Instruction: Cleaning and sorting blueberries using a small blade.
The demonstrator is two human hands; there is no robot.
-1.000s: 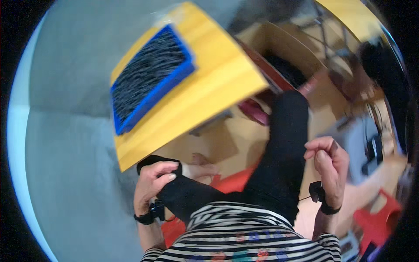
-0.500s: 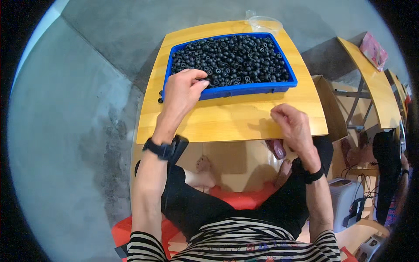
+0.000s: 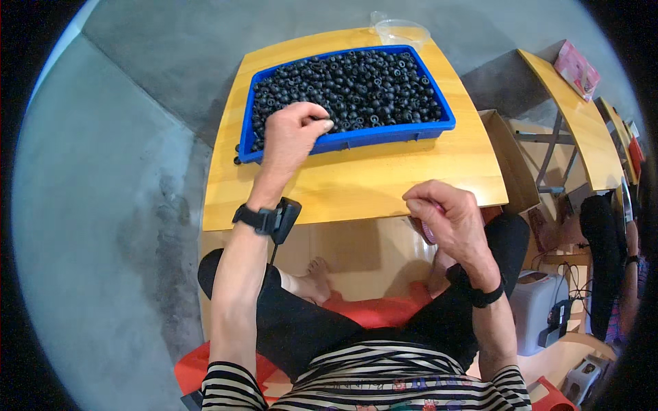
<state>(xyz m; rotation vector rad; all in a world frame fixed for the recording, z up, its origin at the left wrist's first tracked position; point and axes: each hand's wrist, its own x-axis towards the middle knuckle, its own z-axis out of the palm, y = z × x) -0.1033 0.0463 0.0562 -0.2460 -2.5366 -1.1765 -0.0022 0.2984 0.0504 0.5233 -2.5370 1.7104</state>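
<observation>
A blue plastic bin (image 3: 356,140) on the yellow wooden table (image 3: 322,195) is filled with small black ring-shaped pieces (image 3: 370,85). Over the bin's near rim, left of its middle, my left hand (image 3: 291,133) has thumb and forefinger pinched together at the edge of the pile. Whatever lies between those fingertips is too small to make out. My right hand (image 3: 449,219) is in the air by the table's front edge, thumb against curled fingers; what it may hold is hidden. A couple of loose black pieces (image 3: 238,160) lie on the table beside the bin's left end.
At the table's far edge stands a see-through plastic tub (image 3: 403,31). A cardboard box (image 3: 510,161) is beside the table on the right. Farther right are another table (image 3: 593,140) with a pink package (image 3: 577,70), a grey case (image 3: 538,315) with cables, and another person's arm (image 3: 629,274).
My right hand has moved slightly left and nearer to me. My left hand stays at the bin's near rim, still pinched. The view has shifted a little.
</observation>
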